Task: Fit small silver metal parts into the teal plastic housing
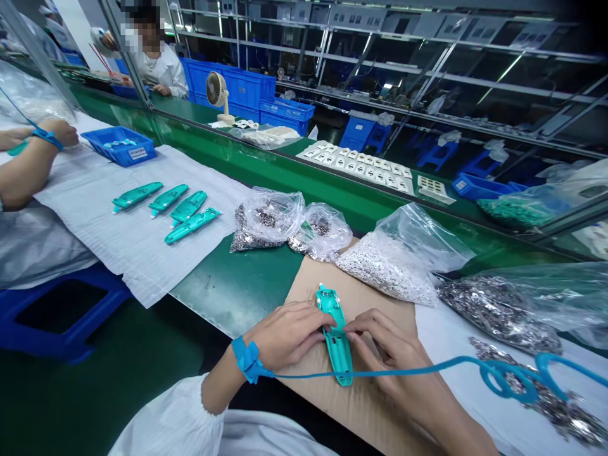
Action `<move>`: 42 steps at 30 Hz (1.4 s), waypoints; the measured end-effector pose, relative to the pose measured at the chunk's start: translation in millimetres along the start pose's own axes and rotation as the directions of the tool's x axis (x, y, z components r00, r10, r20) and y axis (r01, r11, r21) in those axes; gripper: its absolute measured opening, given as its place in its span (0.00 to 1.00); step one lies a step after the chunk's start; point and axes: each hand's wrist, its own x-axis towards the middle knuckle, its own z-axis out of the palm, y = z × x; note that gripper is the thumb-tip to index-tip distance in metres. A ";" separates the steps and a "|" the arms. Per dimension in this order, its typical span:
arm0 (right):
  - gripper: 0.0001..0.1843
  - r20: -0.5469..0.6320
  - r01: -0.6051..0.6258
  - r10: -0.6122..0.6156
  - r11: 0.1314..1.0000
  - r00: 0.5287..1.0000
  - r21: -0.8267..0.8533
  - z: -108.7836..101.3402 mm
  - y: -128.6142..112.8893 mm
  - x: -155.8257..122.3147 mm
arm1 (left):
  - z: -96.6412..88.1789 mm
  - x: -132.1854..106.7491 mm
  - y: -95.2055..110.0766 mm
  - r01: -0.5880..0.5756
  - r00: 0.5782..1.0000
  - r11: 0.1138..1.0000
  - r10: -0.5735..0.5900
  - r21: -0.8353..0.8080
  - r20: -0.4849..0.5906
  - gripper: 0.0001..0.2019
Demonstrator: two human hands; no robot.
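A teal plastic housing half (338, 354) lies open side up on a sheet of brown cardboard (365, 418), with small white parts at its far end. My left hand (294, 332) grips its left edge near the middle, fingers closed against it. On the other side, my right hand (387, 345) has thumb and fingertips pinched at the housing's right edge; whatever tiny piece may be between them is too small to make out. A blue wrist strap (247, 360) circles my left wrist, and its coiled cord (427, 368) runs across in front of the housing and my right hand.
Bags of small metal parts (268, 221) and a bag of white parts (389, 263) stand beyond the cardboard. Loose metal pieces (560, 405) lie at right. Several teal housings (192, 226) rest on white sheeting at left, near a blue tray (121, 147) and a co-worker's arm (28, 161).
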 end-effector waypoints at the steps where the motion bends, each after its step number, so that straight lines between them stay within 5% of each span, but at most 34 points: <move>1: 0.13 0.001 0.003 -0.003 1.000 1.000 -0.007 0.4 0.3 -0.5 | 0.1 -0.1 -0.2 -0.001 1.000 1.000 0.001 0.004 -0.001 0.09; 14: 0.12 0.072 -0.096 0.093 0.995 0.993 0.031 0.0 2.7 -7.4 | -0.4 0.8 0.3 -0.031 0.999 0.999 0.031 0.023 -0.011 0.10; 42: 0.14 0.175 -0.052 0.040 0.996 0.984 0.066 5.1 7.7 -0.9 | 1.0 -0.3 -1.5 -0.046 0.998 0.999 0.047 0.028 -0.033 0.10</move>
